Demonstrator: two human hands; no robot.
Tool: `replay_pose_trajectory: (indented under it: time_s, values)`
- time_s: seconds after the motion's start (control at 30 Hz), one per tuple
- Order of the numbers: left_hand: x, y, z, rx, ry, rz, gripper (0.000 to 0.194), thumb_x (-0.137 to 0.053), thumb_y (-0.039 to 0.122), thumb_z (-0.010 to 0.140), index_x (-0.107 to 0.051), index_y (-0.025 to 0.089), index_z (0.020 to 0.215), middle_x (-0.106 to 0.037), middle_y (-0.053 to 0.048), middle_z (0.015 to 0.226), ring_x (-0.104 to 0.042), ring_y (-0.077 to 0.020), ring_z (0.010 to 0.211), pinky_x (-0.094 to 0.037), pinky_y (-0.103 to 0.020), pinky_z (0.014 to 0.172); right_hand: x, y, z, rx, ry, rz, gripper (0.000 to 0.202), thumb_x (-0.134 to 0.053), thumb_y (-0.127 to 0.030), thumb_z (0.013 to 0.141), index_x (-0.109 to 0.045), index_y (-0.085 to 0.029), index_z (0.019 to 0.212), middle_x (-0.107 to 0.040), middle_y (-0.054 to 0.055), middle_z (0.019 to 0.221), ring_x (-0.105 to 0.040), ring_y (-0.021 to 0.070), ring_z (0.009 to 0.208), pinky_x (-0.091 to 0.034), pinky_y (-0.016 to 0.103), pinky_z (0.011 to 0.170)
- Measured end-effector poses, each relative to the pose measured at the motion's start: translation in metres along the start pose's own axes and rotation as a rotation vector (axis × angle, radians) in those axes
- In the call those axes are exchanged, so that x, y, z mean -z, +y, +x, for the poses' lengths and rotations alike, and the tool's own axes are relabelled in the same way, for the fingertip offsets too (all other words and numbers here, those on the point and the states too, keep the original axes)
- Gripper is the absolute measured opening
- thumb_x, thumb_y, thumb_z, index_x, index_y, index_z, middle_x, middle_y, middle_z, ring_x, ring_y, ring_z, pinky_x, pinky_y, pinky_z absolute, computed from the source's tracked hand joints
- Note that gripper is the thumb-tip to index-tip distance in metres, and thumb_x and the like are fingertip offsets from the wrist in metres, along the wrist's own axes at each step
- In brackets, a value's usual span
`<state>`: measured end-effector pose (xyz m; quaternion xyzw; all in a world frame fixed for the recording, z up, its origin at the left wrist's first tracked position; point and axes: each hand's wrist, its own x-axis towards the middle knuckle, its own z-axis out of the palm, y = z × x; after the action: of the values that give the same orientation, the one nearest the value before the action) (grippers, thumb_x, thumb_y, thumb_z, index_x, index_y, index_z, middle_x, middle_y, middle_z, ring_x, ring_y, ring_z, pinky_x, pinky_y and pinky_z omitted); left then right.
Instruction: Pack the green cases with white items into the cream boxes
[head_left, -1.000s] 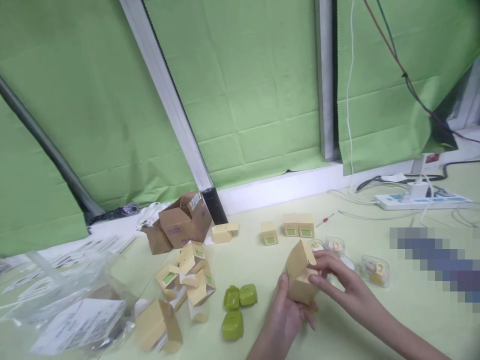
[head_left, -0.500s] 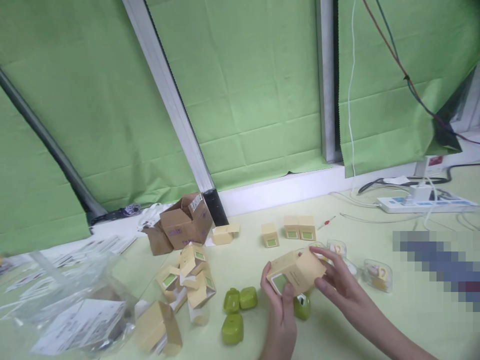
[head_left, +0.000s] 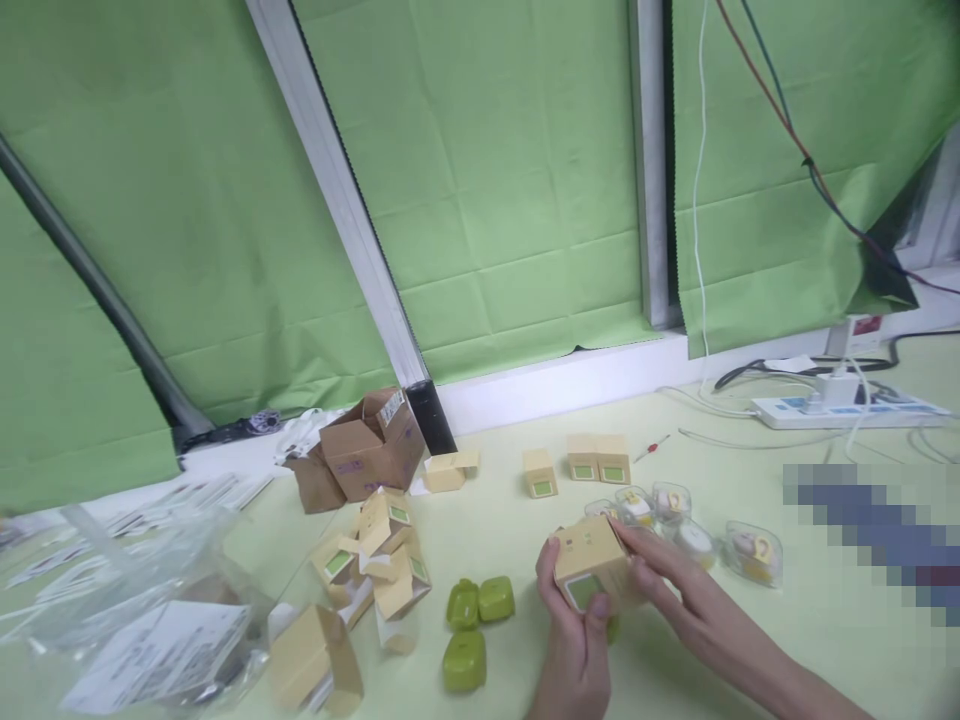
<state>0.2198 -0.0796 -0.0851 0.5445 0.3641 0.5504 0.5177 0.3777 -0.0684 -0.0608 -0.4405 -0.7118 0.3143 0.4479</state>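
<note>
A small tan cardboard box (head_left: 589,545) with a green label window is held above the table between both hands. My left hand (head_left: 571,640) is closed around its left side, thumb on the front by the window. My right hand (head_left: 675,580) presses its fingers on the box's right side. Part of a green case (head_left: 614,629) shows beneath the box, mostly hidden. Left of my hands lie a green rounded case (head_left: 465,660), another green case (head_left: 496,598) and an open green piece (head_left: 463,606). Clear plastic packs (head_left: 754,553) with pale contents lie beyond my right hand.
Opened tan boxes (head_left: 394,570) are heaped on the left, near a plastic bag (head_left: 157,640) with papers. Closed tan boxes (head_left: 598,457) stand at the back. A brown carton (head_left: 371,450), a red-and-white pen-like item (head_left: 651,448) and a power strip (head_left: 847,410) with cables lie along the rear.
The box has turned in my hands: its raised flap on the right no longer stands up and its printed face now points upward. Both hands have moved slightly down, the left one also rightward.
</note>
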Motion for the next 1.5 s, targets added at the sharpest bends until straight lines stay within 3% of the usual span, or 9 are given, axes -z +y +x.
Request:
replay_pose_trajectory:
  time_s: [0.23, 0.4, 0.53, 0.8, 0.93, 1.07, 1.2, 1.3, 1.5]
  values:
    - [0.020, 0.037, 0.007, 0.046, -0.222, 0.373, 0.082, -0.056, 0.045, 0.079, -0.012, 0.024, 0.144, -0.007, -0.011, 0.153, -0.014, -0.0314, 0.137, -0.016, -0.046, 0.109, 0.041, 0.001, 0.026, -0.062, 0.116, -0.107, 0.051, -0.044, -0.048, 0.089, -0.038, -0.028, 0.135, -0.056, 0.010, 0.128, -0.063, 0.0269, 0.099, -0.058, 0.037, 0.072]
    - [0.069, 0.069, 0.025, -0.063, -0.143, 1.024, 0.046, -0.059, 0.032, 0.070, -0.060, 0.027, 0.116, -0.051, -0.009, 0.130, -0.021, -0.0318, 0.134, 0.000, -0.051, 0.109, 0.117, 0.044, 0.085, -0.067, 0.327, -0.704, 0.055, -0.051, -0.043, 0.083, -0.040, -0.011, 0.126, -0.056, 0.021, 0.120, -0.056, 0.0337, 0.106, -0.049, 0.043, 0.082]
    - [0.095, 0.060, 0.029, 0.117, -0.127, 1.194, 0.052, -0.067, 0.019, 0.046, -0.069, 0.019, 0.097, -0.052, -0.017, 0.129, -0.017, -0.0423, 0.134, 0.010, -0.055, 0.106, 0.139, 0.076, 0.101, -0.124, 0.241, -0.810, 0.041, -0.058, -0.032, 0.074, -0.053, -0.008, 0.107, -0.065, 0.021, 0.096, -0.061, 0.0345, 0.090, -0.048, 0.045, 0.075]
    - [0.082, 0.052, 0.035, 0.003, -0.074, 0.942, 0.022, -0.066, 0.030, 0.061, -0.067, 0.026, 0.082, -0.068, -0.004, 0.089, -0.039, -0.0341, 0.118, 0.004, -0.049, 0.107, 0.092, 0.047, 0.073, 0.125, -0.020, -0.799, 0.025, -0.049, -0.024, 0.081, -0.061, -0.021, 0.103, -0.061, 0.013, 0.112, -0.054, 0.0286, 0.106, -0.042, 0.041, 0.087]
    - [0.066, 0.058, 0.038, -0.012, -0.007, 0.666, 0.032, -0.068, 0.045, 0.065, -0.066, 0.026, 0.091, -0.063, -0.005, 0.096, -0.042, -0.0307, 0.109, -0.013, -0.044, 0.105, 0.060, 0.029, 0.059, 0.178, -0.181, -0.729, 0.013, -0.056, -0.030, 0.077, -0.068, -0.024, 0.074, -0.065, 0.005, 0.080, -0.060, 0.0242, 0.080, -0.045, 0.034, 0.071]
    - [0.048, 0.056, 0.036, 0.080, 0.064, 0.266, 0.043, -0.053, 0.056, 0.076, -0.058, 0.023, 0.103, -0.058, -0.005, 0.094, -0.055, -0.0216, 0.083, -0.038, -0.035, 0.080, 0.047, 0.027, 0.054, 0.128, -0.193, -0.650, 0.018, -0.060, -0.033, 0.074, -0.067, -0.022, 0.061, -0.064, 0.006, 0.071, -0.058, 0.0257, 0.071, -0.043, 0.035, 0.062]
    - [0.032, 0.044, 0.034, 0.214, 0.064, -0.166, 0.045, -0.034, 0.054, 0.084, -0.053, 0.016, 0.097, -0.057, -0.004, 0.078, -0.051, -0.0136, 0.055, -0.039, -0.028, 0.055, 0.054, 0.022, 0.055, 0.066, -0.185, -0.508, 0.023, -0.056, -0.032, 0.078, -0.068, -0.021, 0.062, -0.067, 0.005, 0.068, -0.060, 0.0221, 0.061, -0.045, 0.033, 0.055]
    - [0.022, 0.038, 0.031, 0.255, 0.057, -0.371, 0.030, -0.042, 0.041, 0.083, -0.055, 0.014, 0.086, -0.061, -0.008, 0.083, -0.057, -0.0149, 0.064, -0.045, -0.030, 0.064, 0.053, 0.011, 0.052, 0.035, -0.157, -0.373, 0.031, -0.049, -0.039, 0.085, -0.071, -0.020, 0.076, -0.071, 0.006, 0.074, -0.064, 0.0220, 0.065, -0.049, 0.033, 0.057]
    - [0.005, 0.032, 0.022, 0.238, -0.092, -0.663, 0.027, -0.049, 0.033, 0.088, -0.059, 0.014, 0.104, -0.060, -0.012, 0.116, -0.055, -0.0231, 0.108, -0.040, -0.038, 0.095, 0.010, -0.015, 0.032, 0.019, -0.017, -0.104, 0.031, -0.050, -0.045, 0.086, -0.071, -0.022, 0.091, -0.073, 0.004, 0.086, -0.064, 0.0182, 0.068, -0.052, 0.029, 0.058]
